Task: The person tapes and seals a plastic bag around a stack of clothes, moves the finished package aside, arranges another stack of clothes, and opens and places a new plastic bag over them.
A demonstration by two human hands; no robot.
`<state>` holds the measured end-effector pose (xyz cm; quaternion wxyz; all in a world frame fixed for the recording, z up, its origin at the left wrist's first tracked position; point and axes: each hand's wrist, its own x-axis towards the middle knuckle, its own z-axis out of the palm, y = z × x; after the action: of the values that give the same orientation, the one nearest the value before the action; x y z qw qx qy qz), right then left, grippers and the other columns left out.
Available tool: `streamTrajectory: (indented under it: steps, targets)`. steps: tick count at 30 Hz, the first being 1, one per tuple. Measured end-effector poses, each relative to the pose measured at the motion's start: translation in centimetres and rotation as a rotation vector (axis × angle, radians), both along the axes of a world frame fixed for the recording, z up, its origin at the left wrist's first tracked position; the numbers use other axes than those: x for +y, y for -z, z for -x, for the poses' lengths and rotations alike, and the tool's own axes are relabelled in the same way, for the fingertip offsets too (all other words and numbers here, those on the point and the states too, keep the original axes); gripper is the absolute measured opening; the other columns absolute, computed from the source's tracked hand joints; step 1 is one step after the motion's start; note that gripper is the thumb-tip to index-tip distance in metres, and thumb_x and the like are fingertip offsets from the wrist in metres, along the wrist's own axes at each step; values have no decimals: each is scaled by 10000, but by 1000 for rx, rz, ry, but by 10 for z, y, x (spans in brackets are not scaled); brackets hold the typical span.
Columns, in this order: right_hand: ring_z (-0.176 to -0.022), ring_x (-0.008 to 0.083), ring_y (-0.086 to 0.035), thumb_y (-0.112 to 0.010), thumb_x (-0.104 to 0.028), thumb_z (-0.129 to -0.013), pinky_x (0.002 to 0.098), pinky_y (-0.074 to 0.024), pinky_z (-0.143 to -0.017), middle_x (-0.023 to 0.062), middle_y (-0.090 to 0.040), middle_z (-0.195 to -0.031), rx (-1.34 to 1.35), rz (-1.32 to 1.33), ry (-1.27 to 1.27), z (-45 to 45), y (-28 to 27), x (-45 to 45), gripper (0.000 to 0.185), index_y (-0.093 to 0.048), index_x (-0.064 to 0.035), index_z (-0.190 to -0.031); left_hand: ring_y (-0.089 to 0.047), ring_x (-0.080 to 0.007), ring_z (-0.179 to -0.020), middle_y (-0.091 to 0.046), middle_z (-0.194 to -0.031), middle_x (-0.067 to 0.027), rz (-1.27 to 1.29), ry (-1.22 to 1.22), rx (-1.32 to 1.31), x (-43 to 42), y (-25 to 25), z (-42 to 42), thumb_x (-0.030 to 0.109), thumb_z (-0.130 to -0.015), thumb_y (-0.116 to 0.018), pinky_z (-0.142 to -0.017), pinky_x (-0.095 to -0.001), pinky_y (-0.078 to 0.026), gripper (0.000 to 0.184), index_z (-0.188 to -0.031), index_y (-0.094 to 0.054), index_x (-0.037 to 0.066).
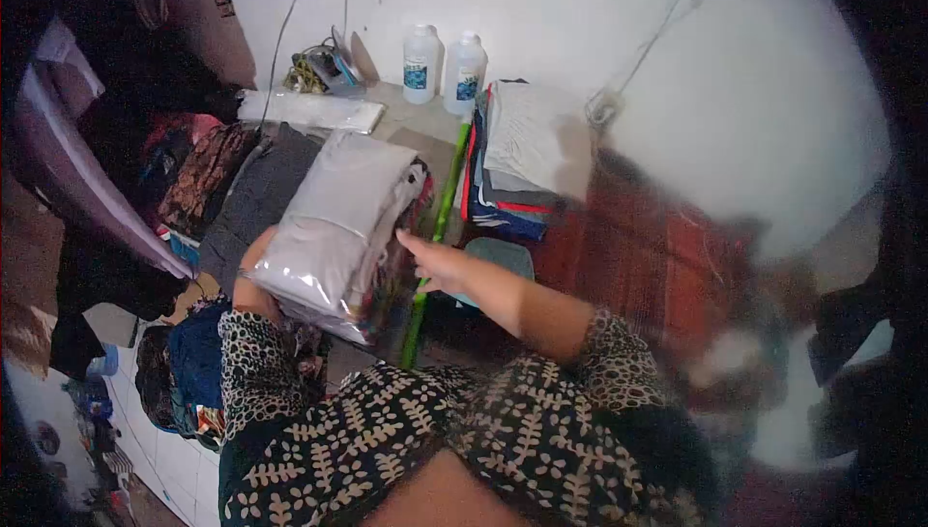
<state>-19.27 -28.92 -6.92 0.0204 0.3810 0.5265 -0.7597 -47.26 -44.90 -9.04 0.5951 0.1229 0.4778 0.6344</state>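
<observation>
A stack of folded clothes [333,208], light grey on top with shiny clear plastic around it, lies in front of me. Darker and coloured folds show along its right side. My left hand [256,271] is against the stack's left near side, supporting it; the fingers are hidden behind and under the clothes. Beside the right side of the stack is my right hand [433,261], its fingers stretched out and apart. Whether its fingertips touch the clothes I cannot tell.
A green strip [443,208] runs along the table, right of the stack. Another pile of folded clothes [527,145] stands behind it. Two white bottles [419,68] are by the wall, near a flat white packet [314,113]. Dark folded garments [261,184] lie left. A pale green stool-like object [498,266] is below.
</observation>
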Motion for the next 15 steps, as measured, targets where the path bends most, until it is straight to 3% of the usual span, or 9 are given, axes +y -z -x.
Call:
streamTrajectory:
  steps: [1, 3, 5, 7, 9, 11, 12, 14, 15]
  targets:
    - [-1299, 291, -381, -449, -640, -872, 530, -315, -1035, 122, -361, -1445, 1, 8, 8, -10, 0, 3, 785, -281, -127, -1442, -624, -239, -992, -628, -1140, -143, 1, 23, 18, 6, 0, 10, 370, -963, -434, -914, -353, -482, 468, -1209, -559, -8]
    - [-1187, 269, -500, -499, -579, -881, 475, -404, -964, 129, -452, -1371, 141, -227, -284, -51, -9, 15, 704, -367, -130, -1407, -620, -240, -1007, -625, -1147, -145, 12, 72, 56, 11, -3, 28, 376, -964, -430, -918, -355, -478, 475, -1212, -556, -9]
    - [-1066, 226, -565, -531, -505, -894, 404, -461, -884, 110, -548, -1253, 215, -141, -244, -95, -15, 22, 594, -474, -111, -1334, -615, -240, -1023, -622, -1153, -148, 4, 116, 123, 7, -7, 42, 382, -966, -426, -922, -357, -473, 483, -1216, -553, -11]
    - [-967, 227, -609, -512, -394, -935, 416, -494, -834, 119, -596, -1170, 348, -22, -141, -145, -14, 42, 480, -481, -82, -1299, -549, -246, -1141, -562, -1252, -160, -13, 138, 186, -12, -27, 37, 412, -972, -403, -992, -358, -407, 534, -1274, -501, -18]
    - [-943, 200, -587, -569, -390, -897, 370, -486, -804, 103, -613, -1111, 76, -322, 199, -180, -17, 43, 476, -544, -75, -1253, -474, -258, -1224, -484, -1343, -163, -199, 58, 359, -30, -54, 13, 428, -973, -395, -1051, -379, -337, 571, -1326, -441, -19]
    - [-962, 225, -591, -609, -357, -873, 375, -479, -829, 121, -612, -1105, -23, -247, 504, -203, 7, 59, 475, -557, -37, -1220, -437, -263, -1254, -441, -1381, -167, -190, -82, 533, -41, -66, 0, 443, -974, -380, -1075, -387, -288, 591, -1349, -411, -13]
    - [-962, 225, -591, -609, -357, -873, 375, -479, -829, 121, -612, -1105, -24, -246, 511, -204, 14, 61, 475, -557, -37, -1220, -448, -262, -1245, -456, -1366, -166, -206, -329, 661, -41, -79, -18, 426, -974, -397, -1063, -384, -301, 573, -1348, -416, -8]
    - [-1015, 256, -581, -630, -325, -859, 371, -451, -894, 144, -610, -1115, -193, -642, 548, -204, 25, 65, 481, -555, 2, -1203, -518, -258, -1155, -536, -1272, -152, -370, -717, 824, -39, -92, -52, 320, -962, -473, -997, -356, -365, 463, -1299, -476, 2]
    - [-1015, 256, -581, -630, -325, -859, 371, -451, -894, 144, -610, -1115, -187, -647, 550, -201, 27, 69, 481, -555, 2, -1203, -518, -258, -1155, -536, -1272, -152, -377, -718, 827, -40, -96, -72, 320, -962, -473, -997, -356, -365, 463, -1299, -476, 2]
